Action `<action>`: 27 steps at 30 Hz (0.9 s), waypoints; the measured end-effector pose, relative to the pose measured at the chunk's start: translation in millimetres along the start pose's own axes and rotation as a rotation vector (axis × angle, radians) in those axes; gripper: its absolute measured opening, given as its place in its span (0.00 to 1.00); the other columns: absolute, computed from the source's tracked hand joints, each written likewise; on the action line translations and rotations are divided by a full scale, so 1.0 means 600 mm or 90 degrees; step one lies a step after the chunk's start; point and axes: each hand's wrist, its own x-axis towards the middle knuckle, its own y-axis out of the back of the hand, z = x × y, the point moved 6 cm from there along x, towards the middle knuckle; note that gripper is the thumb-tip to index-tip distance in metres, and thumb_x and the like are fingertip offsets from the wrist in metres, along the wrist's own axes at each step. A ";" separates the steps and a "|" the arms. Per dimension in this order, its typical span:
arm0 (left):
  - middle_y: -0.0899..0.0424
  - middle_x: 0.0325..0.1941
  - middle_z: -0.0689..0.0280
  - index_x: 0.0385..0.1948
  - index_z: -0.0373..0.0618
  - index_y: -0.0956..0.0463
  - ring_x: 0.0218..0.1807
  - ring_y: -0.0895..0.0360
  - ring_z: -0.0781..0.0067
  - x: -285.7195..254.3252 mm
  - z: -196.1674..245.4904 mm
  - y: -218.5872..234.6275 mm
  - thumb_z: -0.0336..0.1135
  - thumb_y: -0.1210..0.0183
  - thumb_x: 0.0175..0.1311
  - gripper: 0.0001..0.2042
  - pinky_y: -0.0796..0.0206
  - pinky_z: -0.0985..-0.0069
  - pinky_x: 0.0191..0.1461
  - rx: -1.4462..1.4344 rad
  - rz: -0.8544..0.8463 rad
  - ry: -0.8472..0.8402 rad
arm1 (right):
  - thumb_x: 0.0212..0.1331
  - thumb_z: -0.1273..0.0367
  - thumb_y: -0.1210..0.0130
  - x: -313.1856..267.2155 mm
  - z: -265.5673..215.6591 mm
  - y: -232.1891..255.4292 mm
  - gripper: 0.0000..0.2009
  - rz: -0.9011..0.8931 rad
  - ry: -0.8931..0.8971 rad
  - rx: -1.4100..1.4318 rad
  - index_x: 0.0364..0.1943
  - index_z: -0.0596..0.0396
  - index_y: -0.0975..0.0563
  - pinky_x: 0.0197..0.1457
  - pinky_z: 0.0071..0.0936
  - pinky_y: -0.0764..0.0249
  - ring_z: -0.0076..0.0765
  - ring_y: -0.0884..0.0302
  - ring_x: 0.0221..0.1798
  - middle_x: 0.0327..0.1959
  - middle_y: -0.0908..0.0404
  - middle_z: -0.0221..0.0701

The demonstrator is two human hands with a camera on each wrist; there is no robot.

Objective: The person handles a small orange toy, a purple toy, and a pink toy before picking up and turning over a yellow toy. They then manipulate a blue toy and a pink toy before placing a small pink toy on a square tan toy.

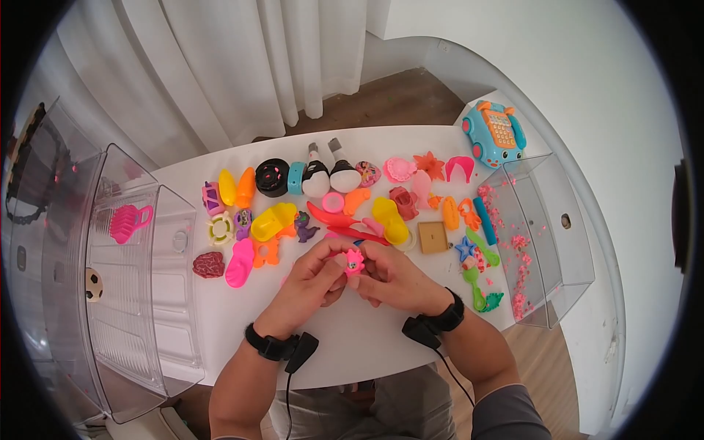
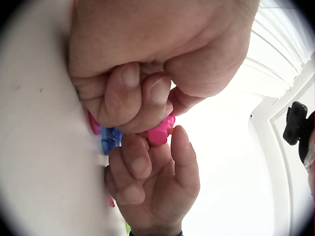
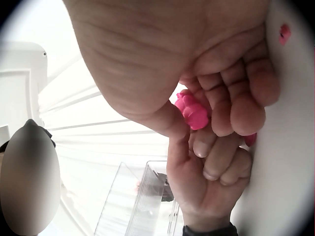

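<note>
A small bright-pink toy figure [image 1: 354,259] with a knobbly edge and a tiny face-like patch is held between both hands, over the near part of the white table. My left hand [image 1: 317,277] pinches it from the left with thumb and index finger, the other fingers curled under. From the other side my right hand [image 1: 392,274] holds it between thumb and fingertips. In the left wrist view the pink figure [image 2: 161,132] shows between the two hands, partly hidden by fingers. The right wrist view shows its smooth pink back [image 3: 192,112] beside the right thumb.
Many toys spread beyond the hands, among them a yellow scoop [image 1: 273,221], a purple dinosaur [image 1: 305,227] and a cardboard-coloured square [image 1: 434,237]. A clear bin [image 1: 561,249] with pink bits stands right, clear drawers [image 1: 121,293] left, and a toy telephone [image 1: 495,136] back right.
</note>
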 end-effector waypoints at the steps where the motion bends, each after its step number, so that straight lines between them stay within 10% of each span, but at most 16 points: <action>1: 0.36 0.27 0.77 0.58 0.51 0.27 0.23 0.44 0.89 0.000 -0.001 0.000 0.39 0.51 0.84 0.10 0.57 0.84 0.26 0.000 0.000 0.000 | 0.74 0.63 0.41 0.000 0.000 0.000 0.13 -0.002 0.003 -0.002 0.50 0.54 0.30 0.28 0.19 0.27 0.18 0.24 0.27 0.30 0.24 0.25; 27: 0.35 0.28 0.77 0.58 0.52 0.27 0.24 0.43 0.89 0.000 -0.003 0.002 0.39 0.50 0.83 0.10 0.55 0.85 0.26 -0.004 -0.004 -0.004 | 0.74 0.62 0.40 0.002 0.007 0.001 0.14 -0.006 0.016 -0.007 0.50 0.54 0.31 0.29 0.19 0.25 0.18 0.24 0.27 0.31 0.24 0.26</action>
